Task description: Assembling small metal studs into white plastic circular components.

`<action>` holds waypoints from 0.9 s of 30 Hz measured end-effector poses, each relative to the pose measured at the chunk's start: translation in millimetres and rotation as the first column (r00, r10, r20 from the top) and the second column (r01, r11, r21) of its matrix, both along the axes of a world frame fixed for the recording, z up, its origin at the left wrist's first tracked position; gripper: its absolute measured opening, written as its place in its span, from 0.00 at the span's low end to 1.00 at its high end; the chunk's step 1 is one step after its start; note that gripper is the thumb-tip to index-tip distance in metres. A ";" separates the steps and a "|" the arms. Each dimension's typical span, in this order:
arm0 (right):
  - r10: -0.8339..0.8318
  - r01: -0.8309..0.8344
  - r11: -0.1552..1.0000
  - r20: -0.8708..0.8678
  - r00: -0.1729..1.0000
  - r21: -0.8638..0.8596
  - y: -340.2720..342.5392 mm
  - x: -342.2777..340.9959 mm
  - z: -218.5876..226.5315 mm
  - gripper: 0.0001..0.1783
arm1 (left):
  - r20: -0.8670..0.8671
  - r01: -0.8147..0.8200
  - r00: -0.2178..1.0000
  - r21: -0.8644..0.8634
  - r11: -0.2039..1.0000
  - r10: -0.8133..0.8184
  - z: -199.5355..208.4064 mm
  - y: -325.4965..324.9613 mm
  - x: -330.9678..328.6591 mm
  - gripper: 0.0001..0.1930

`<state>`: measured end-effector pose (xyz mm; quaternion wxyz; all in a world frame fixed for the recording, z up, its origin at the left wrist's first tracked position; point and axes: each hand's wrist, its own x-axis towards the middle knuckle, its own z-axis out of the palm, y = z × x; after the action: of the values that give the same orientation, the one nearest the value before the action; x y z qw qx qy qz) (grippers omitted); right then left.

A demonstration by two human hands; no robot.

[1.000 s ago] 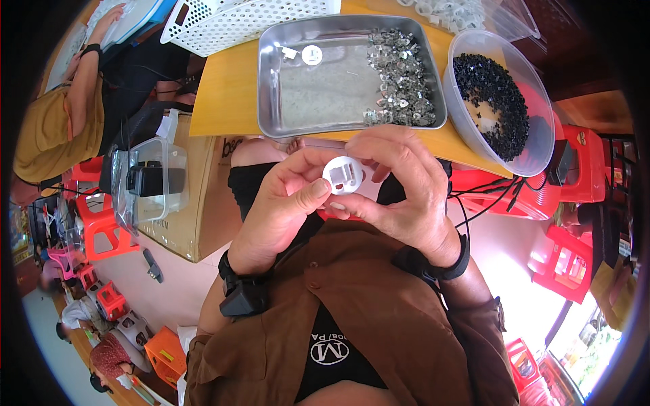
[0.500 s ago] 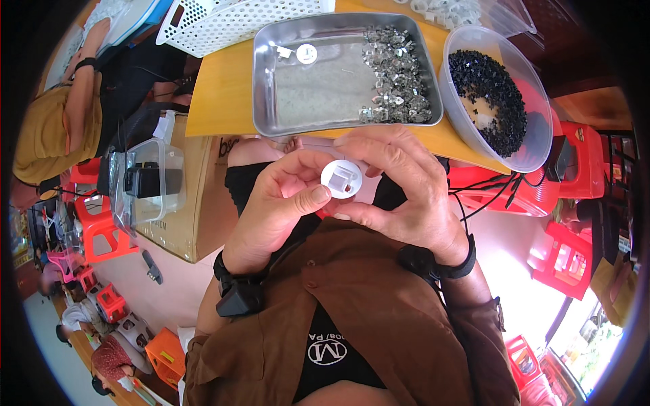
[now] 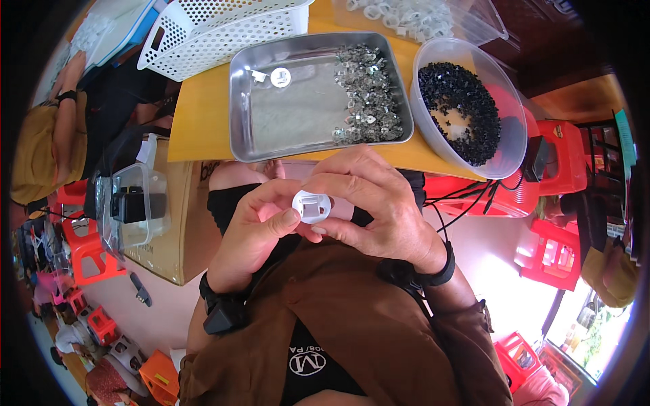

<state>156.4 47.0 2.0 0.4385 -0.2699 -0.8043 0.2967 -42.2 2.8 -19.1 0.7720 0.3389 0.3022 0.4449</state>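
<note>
Left hand: thumb and fingers pinched on the edge of a white disc, between torso and table; right hand: thumb and forefinger curved about the disc's right side, cannot tell whether clamped; on table: metal tray, shiny pieces heaped at its right, second disc upper left; clear tub of black pieces just right of tray.
</note>
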 end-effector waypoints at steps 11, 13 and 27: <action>0.034 -0.034 0.999 0.003 0.999 -0.012 3.9 -0.1 4.4 0.23 | 0.065 -0.003 0.998 -0.066 0.998 0.007 -8.6 -1.0 -2.4 0.16; -0.058 0.058 0.998 0.003 0.998 -0.034 7.1 2.8 6.7 0.22 | 0.066 -0.045 0.997 -0.083 0.996 0.050 -9.0 -1.3 -4.5 0.16; -0.581 0.044 0.806 0.774 0.251 0.591 92.8 20.1 -18.3 0.04 | 0.015 -0.136 0.990 -0.072 0.988 0.137 -5.7 -3.6 -8.1 0.15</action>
<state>176.5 139.8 -16.3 -0.0072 -0.4390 -0.8737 -0.2094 -50.3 -0.9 -24.8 0.7542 0.2853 0.3325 0.4892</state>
